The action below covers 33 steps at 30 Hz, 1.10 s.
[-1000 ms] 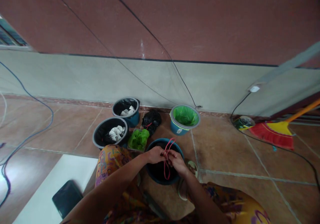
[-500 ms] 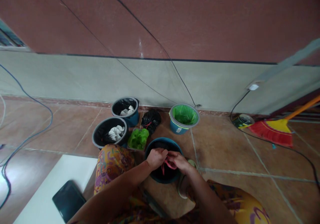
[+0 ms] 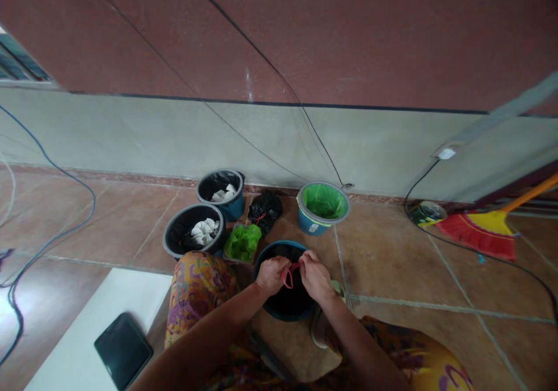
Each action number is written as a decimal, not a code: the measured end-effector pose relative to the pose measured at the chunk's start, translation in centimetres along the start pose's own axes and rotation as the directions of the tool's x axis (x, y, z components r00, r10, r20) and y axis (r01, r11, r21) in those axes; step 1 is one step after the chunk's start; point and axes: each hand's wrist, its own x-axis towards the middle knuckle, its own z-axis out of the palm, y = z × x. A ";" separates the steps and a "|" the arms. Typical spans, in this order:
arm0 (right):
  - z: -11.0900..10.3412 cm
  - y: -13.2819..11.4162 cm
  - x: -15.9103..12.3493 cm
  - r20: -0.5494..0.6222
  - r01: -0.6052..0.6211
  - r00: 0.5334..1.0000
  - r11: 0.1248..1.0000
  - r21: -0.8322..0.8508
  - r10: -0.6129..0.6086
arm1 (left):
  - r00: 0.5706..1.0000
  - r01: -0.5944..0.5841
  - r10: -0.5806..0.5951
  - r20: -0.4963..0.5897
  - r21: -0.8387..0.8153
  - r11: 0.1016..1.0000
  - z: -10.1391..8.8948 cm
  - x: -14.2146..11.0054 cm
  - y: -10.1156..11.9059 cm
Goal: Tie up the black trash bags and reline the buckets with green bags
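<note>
Both my hands meet over a blue bin (image 3: 267, 251) lined with a black bag. My left hand (image 3: 271, 275) and my right hand (image 3: 314, 275) are closed, each pinching the red drawstring (image 3: 288, 275) of that bag, which runs between them in a short loop. The bin stands on the floor between my knees, which are in patterned yellow cloth.
Two black-lined bins (image 3: 195, 237) (image 3: 220, 194) hold white scraps. A tied black bag (image 3: 264, 209), a green bag (image 3: 242, 242) and a green-lined blue bin (image 3: 322, 208) stand near the wall. A dark tablet (image 3: 123, 350) lies on a white board. A broom (image 3: 483, 232) and cables lie around.
The red drawstring, held up in long loops a second ago, is now pulled down into a short tight loop between my hands, which have dropped closer to the bin.
</note>
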 end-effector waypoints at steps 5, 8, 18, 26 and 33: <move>-0.5 1.8 -0.8 0.111 -0.090 0.987 0.974 -0.206 0.115 | 0.982 0.182 -0.184 0.050 0.036 0.983 0.1 -0.3 -0.1; -0.5 2.9 -1.2 0.179 -0.173 0.960 0.957 -0.234 0.217 | 0.954 0.290 -0.289 0.086 -0.006 0.957 0.0 -0.5 -0.8; -2.7 1.9 -0.7 0.105 -0.109 0.990 0.990 0.091 0.099 | 0.854 0.430 -0.449 0.265 -0.844 0.321 0.5 1.2 -0.2; -4.9 -0.2 -0.3 0.118 -0.057 0.992 0.987 0.148 0.040 | 0.858 0.362 -0.478 0.188 -0.881 0.305 0.5 1.7 0.2; -6.2 -2.0 -0.1 0.159 -0.013 0.987 0.966 0.257 -0.029 | 0.929 0.356 -0.276 0.245 -0.795 0.491 0.2 2.3 0.1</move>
